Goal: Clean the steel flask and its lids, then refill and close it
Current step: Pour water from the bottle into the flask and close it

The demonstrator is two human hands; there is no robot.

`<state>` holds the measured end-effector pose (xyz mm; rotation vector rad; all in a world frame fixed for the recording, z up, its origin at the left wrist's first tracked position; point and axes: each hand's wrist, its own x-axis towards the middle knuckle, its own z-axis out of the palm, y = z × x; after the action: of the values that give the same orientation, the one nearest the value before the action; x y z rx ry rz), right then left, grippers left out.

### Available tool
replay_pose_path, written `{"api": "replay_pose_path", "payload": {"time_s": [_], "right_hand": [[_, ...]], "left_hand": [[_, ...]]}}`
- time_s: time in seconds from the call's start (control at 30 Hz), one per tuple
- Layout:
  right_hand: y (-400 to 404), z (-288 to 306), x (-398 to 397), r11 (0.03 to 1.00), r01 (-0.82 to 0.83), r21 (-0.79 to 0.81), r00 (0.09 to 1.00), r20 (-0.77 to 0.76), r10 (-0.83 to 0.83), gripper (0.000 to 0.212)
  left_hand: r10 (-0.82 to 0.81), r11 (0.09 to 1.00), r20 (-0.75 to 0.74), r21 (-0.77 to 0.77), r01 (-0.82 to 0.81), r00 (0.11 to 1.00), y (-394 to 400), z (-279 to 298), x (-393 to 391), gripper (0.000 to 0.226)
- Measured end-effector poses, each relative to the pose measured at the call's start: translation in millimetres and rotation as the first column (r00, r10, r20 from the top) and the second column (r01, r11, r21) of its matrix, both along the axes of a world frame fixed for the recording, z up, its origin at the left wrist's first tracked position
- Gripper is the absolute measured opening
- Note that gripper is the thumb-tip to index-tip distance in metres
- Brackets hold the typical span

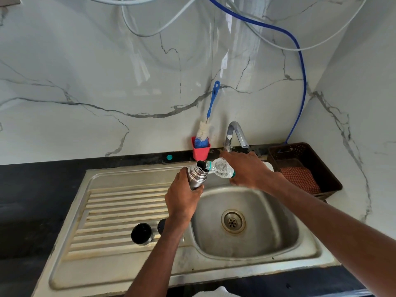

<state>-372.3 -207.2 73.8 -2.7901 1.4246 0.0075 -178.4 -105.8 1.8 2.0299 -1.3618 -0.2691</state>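
My left hand (182,200) grips the steel flask (196,174) by its body and holds it tilted over the sink's back edge, mouth open. My right hand (246,170) grips a clear plastic water bottle (220,167) tipped sideways, its neck at the flask's mouth. A black cup lid (141,233) stands on the ribbed drainboard (120,211). A second dark lid (161,225) lies beside it, partly hidden behind my left forearm.
The steel sink basin (246,243) with its drain lies below my arms. A tap (235,133) stands behind my right hand. A bottle brush (205,125) sits in a red holder (200,150). At the right is a brown basket (321,168) holding a checked cloth (300,179).
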Motion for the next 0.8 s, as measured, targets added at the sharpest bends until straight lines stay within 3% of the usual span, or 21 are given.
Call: {"api": "replay_pose_path", "payload": {"time_s": [0.8], "right_hand": [[2.2, 6.2, 2.2, 1.000, -0.011, -0.009, 0.999, -0.033, 0.010, 0.075]], "left_hand": [[0.009, 1.000, 0.014, -0.027, -0.009, 1.000, 0.9, -5.1, 0.5, 0.062]]}}
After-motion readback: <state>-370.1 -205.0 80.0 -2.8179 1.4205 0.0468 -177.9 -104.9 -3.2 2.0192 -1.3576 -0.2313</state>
